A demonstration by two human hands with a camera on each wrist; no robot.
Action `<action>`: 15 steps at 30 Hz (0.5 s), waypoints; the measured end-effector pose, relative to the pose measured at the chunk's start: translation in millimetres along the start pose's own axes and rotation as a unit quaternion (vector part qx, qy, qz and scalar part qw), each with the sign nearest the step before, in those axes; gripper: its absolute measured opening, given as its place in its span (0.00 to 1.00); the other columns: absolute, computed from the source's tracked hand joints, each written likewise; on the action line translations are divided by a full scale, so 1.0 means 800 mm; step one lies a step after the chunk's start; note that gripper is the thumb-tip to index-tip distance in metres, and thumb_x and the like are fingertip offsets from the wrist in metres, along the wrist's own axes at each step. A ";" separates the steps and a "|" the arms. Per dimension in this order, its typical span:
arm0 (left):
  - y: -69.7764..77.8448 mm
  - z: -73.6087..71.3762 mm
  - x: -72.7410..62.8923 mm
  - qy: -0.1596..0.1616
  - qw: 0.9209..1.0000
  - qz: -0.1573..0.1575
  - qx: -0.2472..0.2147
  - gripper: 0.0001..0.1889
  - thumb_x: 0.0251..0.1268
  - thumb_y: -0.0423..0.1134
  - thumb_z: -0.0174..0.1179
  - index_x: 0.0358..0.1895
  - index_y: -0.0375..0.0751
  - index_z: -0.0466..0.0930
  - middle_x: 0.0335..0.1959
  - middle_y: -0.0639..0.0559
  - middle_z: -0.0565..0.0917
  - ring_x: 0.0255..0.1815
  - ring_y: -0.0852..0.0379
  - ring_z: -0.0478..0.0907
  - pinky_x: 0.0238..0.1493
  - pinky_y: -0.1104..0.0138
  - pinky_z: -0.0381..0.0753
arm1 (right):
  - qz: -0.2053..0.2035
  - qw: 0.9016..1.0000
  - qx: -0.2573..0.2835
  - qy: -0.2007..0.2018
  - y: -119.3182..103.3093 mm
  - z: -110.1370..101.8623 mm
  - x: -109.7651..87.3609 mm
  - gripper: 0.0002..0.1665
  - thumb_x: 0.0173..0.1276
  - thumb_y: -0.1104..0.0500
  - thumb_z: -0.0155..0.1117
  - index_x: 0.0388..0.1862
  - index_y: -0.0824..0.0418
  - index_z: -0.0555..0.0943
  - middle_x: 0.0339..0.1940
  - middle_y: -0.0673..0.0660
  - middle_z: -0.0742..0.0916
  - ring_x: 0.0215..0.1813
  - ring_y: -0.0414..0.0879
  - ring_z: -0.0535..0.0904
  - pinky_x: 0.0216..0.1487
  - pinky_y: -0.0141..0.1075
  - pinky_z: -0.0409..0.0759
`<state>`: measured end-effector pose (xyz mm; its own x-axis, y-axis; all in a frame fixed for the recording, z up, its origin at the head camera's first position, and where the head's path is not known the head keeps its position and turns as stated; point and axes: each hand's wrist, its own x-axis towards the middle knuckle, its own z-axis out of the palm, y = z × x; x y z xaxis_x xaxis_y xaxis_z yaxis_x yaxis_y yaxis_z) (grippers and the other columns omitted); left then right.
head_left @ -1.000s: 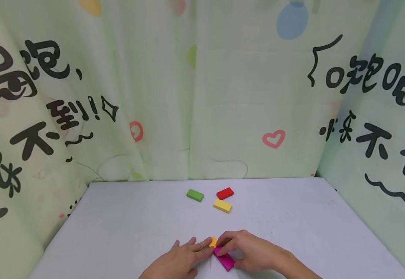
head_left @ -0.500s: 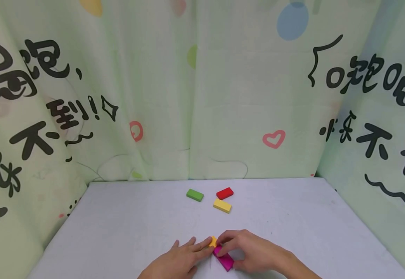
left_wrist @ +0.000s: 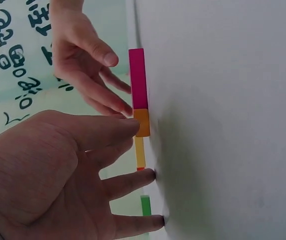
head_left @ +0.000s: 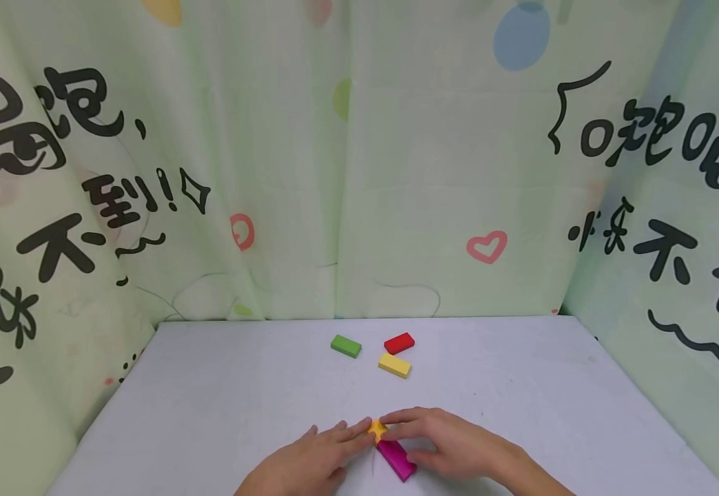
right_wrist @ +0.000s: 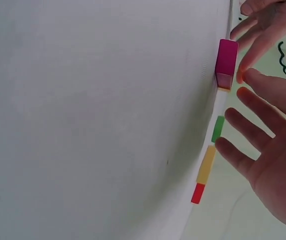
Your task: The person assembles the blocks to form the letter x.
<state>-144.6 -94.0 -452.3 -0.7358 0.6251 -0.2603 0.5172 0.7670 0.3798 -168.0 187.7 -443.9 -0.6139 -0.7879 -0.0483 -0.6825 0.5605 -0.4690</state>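
A magenta bar-shaped block (head_left: 397,460) lies on the white table, slanting toward the front edge. At its far end, a small orange-yellow star-shaped block (head_left: 377,430) touches it. My left hand (head_left: 313,455) comes in from the left with spread, mostly straight fingers; its leading fingertips touch the star's left side. On the other side my right hand (head_left: 452,442) holds its extended fingers at the star's right edge, and its thumb is close to the magenta block. The left wrist view shows a fingertip against the orange block (left_wrist: 142,123), below the magenta block (left_wrist: 138,77).
Farther back on the white table (head_left: 242,386) lie a green block (head_left: 346,346), a red block (head_left: 399,343) and a yellow block (head_left: 394,366). The red and yellow ones are close together. Printed curtains (head_left: 421,172) surround the table's back and sides.
My right fingers have loosened from the magenta block and straightened toward the star, which now shows more fully. My left hand has shifted slightly left. The blocks at the back have stayed put.
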 end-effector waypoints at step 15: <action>-0.008 -0.007 0.005 -0.007 0.999 -0.040 -0.017 0.35 0.75 0.42 0.63 0.78 0.76 0.64 0.79 0.74 0.64 0.79 0.54 0.69 0.72 0.38 0.70 | -0.024 0.998 -0.046 -0.027 0.005 0.010 -0.007 0.33 0.82 0.51 0.57 0.82 0.38 0.65 0.82 0.43 0.69 0.82 0.57 0.65 0.74 0.56 0.73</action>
<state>-153.1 -97.7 -451.1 -0.7673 0.5650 -0.3035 0.4425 0.8089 0.3870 -164.1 192.2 -452.7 -0.5591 -0.8256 -0.0768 -0.7455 0.5410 -0.3893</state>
